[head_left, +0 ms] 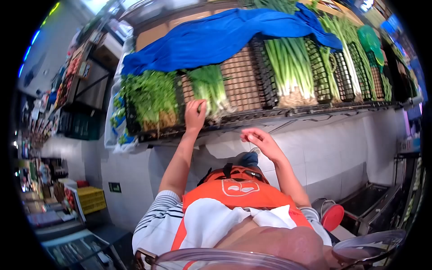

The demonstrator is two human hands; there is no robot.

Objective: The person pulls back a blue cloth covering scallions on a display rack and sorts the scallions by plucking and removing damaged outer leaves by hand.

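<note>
So, green bunch (208, 85) right by L hand (195, 116) (fingers curled, can't tell if gripping); R hand (262, 141) loosely bent, apart.

The display rack (310, 111) carries black plastic crates (263, 72) of leafy greens (150, 93), a shorter green bundle (208, 83) and scallions (290, 67), with a blue cloth (202, 39) draped across them.

Produce shop, green bunches (206, 83) and leafy vegetables (150, 94), black crates (264, 74), side shelves (90, 81)
</note>
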